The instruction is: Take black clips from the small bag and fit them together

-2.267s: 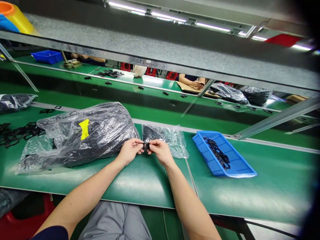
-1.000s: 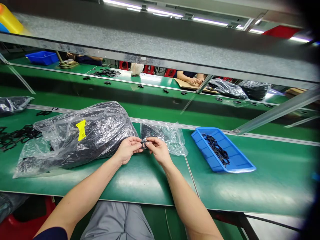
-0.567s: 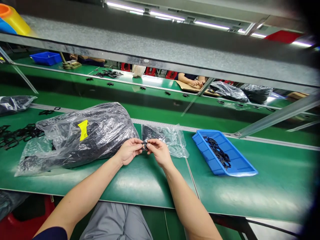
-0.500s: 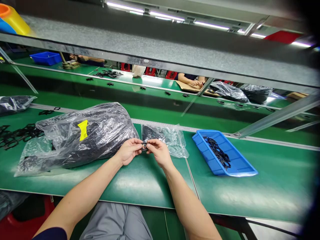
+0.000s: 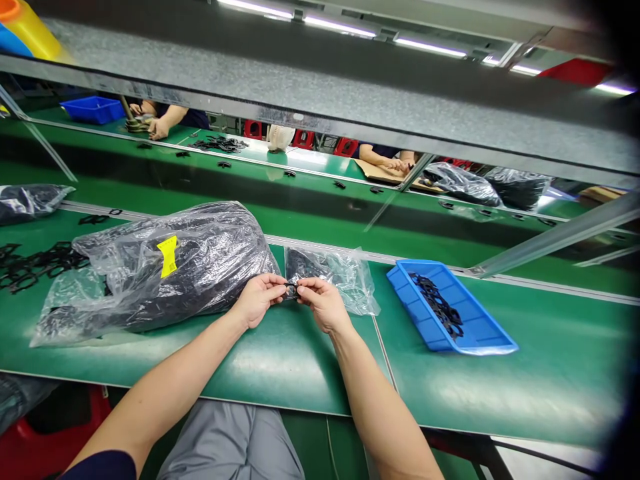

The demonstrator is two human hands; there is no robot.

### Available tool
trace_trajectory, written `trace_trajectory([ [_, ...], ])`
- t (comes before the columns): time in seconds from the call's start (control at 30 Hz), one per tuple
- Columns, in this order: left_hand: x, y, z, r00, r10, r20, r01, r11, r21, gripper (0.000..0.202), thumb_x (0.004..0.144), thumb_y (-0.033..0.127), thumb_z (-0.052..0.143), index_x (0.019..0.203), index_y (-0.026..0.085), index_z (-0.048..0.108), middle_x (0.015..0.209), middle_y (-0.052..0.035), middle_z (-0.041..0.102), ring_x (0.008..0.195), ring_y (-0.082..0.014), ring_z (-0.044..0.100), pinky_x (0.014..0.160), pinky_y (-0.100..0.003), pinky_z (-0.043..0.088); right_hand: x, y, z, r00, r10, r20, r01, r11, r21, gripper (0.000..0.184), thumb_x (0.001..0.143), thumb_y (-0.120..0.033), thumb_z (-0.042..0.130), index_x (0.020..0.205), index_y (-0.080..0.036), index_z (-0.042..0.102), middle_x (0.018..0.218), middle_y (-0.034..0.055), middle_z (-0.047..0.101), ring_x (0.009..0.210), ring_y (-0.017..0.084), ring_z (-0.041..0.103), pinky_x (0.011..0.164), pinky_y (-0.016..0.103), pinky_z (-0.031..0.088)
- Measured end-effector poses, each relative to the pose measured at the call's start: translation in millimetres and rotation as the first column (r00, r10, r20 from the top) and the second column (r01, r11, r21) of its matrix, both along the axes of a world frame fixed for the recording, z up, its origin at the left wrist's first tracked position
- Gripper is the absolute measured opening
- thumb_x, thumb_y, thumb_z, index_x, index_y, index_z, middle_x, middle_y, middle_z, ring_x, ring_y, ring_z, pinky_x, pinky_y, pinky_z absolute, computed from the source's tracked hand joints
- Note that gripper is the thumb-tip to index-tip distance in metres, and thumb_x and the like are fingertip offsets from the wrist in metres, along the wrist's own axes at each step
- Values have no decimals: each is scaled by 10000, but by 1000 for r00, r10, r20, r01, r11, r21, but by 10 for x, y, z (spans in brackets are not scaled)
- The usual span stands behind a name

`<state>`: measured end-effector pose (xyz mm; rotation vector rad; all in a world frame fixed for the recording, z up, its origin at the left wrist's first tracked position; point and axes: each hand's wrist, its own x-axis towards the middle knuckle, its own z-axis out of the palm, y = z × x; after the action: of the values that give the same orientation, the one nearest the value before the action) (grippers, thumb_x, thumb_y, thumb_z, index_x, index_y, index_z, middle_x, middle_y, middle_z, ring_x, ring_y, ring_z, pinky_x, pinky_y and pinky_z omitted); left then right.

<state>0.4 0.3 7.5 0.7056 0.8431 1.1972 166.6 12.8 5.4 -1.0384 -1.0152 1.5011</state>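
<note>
Between the fingertips of both hands is a small black plastic part [image 5: 291, 289], mostly covered by the fingers. My left hand [image 5: 259, 299] pinches its left end, and my right hand [image 5: 323, 303] pinches the right end. Just behind the hands lies a small clear bag [image 5: 350, 283] with black pieces in it. To the left, close to my left hand, rests a large clear plastic bag [image 5: 215, 253] full of dark parts, with a yellow label [image 5: 169, 256] on it. A blue tray [image 5: 483, 333] holding several black parts [image 5: 437, 307] stands to the right.
Loose black frame-like parts [image 5: 40, 267] lie at the far left of the green table [image 5: 280, 373]. Beyond its back rail, a green conveyor belt [image 5: 310, 210] carries spaced black parts. A metal shelf [image 5: 320, 100] crosses overhead; a slanted strut [image 5: 550, 233] rises at right. Co-workers' hands [image 5: 160, 127] show across.
Both hands keep their pinch on the small black part, with a slight shift of the fingers. Across the belt, a co-worker's hand and forearm have come further into view at the left.
</note>
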Motion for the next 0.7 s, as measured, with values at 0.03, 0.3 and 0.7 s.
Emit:
trace_trajectory([
  [0.03,1,-1,0,1000,1,1,-1,1000,0,297,594,239,830,809,119,664,696,-32,674,595,-83,577,582,-205,432,-2,-1,3,1000,-1,-9,1,1000,-3,273,559,-304,846,765,-183,714,691,0,692,577,108,584,567,253,501],
  [0.3,-1,-3,-2,1000,-2,18,2,1000,-3,298,607,243,826,817,116,657,708,-38,677,607,-91,592,585,-210,440,1,9,-3,998,3,-68,-7,999,-49,334,534,-277,864,810,-180,703,657,-6,690,559,121,616,562,267,530],
  [0.7,-1,-3,-11,1000,-1,3,1,1000,-2,305,606,239,825,816,115,642,701,-34,672,597,-91,593,583,-211,444,1,21,26,992,15,-129,-27,995,-97,315,519,-248,874,763,-171,691,655,1,691,571,120,623,525,242,517],
])
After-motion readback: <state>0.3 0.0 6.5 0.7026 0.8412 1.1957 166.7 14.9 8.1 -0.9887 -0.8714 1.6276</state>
